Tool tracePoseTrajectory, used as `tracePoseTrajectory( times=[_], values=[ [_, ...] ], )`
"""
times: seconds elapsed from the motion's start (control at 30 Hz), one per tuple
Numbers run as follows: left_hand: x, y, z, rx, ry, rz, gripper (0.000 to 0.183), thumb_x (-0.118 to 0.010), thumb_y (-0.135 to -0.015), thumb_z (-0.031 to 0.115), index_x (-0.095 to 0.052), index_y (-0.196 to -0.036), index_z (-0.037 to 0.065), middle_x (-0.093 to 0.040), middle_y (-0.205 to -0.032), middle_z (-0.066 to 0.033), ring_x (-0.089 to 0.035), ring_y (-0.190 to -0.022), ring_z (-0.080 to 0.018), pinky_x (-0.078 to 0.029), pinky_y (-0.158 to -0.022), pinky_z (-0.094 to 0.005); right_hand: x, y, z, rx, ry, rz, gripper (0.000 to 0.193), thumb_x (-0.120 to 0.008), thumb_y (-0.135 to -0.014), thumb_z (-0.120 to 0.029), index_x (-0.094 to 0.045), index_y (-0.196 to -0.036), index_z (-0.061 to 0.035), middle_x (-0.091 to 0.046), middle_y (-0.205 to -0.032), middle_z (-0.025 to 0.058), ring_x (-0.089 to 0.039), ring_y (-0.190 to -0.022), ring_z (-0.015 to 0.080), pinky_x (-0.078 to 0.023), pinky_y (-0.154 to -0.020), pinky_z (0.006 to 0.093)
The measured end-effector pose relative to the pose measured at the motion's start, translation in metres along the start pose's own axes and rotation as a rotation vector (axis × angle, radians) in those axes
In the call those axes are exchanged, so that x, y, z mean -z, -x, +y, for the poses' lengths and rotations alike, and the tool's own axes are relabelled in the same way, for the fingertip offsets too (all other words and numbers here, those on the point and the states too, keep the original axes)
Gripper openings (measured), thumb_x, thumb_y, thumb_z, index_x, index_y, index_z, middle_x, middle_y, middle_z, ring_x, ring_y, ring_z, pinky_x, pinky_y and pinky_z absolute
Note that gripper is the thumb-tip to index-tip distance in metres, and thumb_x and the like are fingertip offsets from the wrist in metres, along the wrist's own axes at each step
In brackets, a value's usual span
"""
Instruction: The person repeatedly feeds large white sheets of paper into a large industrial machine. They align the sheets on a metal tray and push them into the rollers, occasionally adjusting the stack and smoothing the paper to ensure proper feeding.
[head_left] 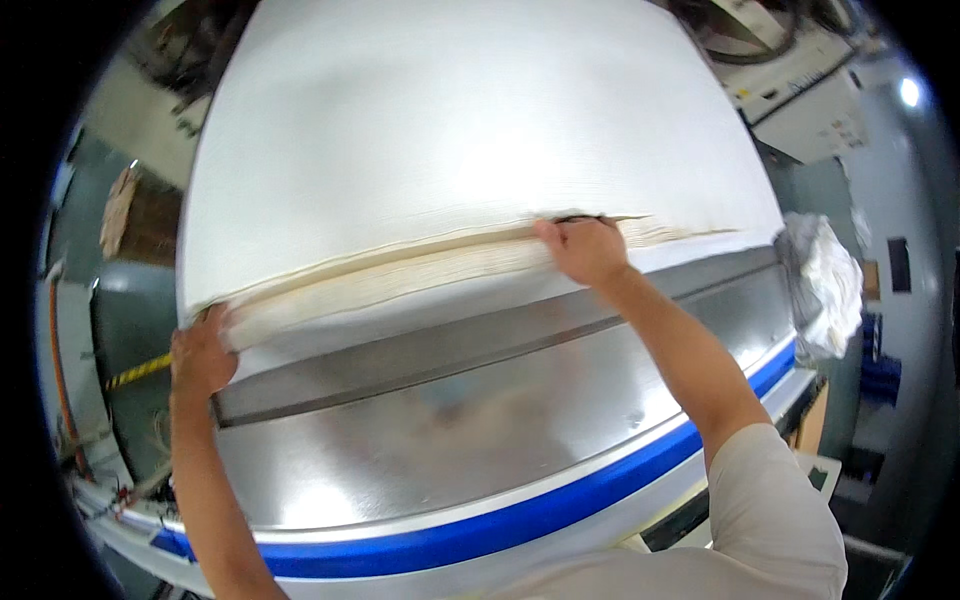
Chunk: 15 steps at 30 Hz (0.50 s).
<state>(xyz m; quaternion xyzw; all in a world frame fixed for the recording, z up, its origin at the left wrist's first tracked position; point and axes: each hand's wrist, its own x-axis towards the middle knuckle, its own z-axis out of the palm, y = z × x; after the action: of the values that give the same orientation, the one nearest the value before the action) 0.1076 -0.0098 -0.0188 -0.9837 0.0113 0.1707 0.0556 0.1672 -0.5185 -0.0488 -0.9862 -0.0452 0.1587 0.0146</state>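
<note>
A broad sheet of white cloth [440,120] spreads over the machine bed in front of me. Across its near part runs a long opening with layered cream edges, and a loose cream strip [400,280] lies on my side of it. At the strip's left end, my left hand [205,350] is closed on the cloth edge, its fingertips partly blurred. My right hand [585,250] is closed at the opening's right part. Something dark shows along its fingers, too hidden to name. Beyond those fingers a narrow slit continues to the right.
A shiny metal plate [440,420] slopes toward me, edged by a blue strip [480,530]. Bundled white cloth [825,285] hangs at the right corner. Machine parts [800,90] stand at the far right. A brown box [145,215] sits left, beyond the cloth.
</note>
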Motion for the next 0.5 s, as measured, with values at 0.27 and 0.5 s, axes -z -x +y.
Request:
tracePoseTrajectory(
  times=[0.27, 0.5],
  values=[
    [-0.017, -0.046, 0.016, 0.063, -0.275, -0.159, 0.027, -0.063, -0.076, 0.005, -0.064, -0.103, 0.007, -0.065, -0.102, -0.0149, -0.063, -0.095, -0.0316, -0.05, -0.084, -0.0403, 0.01, 0.039, 0.297, -0.322, 0.168, 0.108, 0.073, -0.018, -0.097, -0.053, -0.071, -0.089, -0.0037, -0.069, -0.093, 0.016, -0.062, -0.098, 0.0324, -0.029, -0.105, 0.05],
    [-0.047, -0.055, -0.034, 0.301, 0.072, -0.061, 0.028, -0.041, -0.095, 0.013, -0.06, -0.11, 0.0, -0.063, -0.102, -0.0206, -0.06, -0.091, -0.0375, -0.047, -0.078, -0.045, 0.014, 0.037, 0.451, -0.39, 0.35, 0.027, 0.057, -0.022, -0.098, -0.047, -0.064, -0.111, -0.0105, -0.068, -0.099, 0.0145, -0.063, -0.1, 0.0295, -0.029, -0.106, 0.0514]
  ],
)
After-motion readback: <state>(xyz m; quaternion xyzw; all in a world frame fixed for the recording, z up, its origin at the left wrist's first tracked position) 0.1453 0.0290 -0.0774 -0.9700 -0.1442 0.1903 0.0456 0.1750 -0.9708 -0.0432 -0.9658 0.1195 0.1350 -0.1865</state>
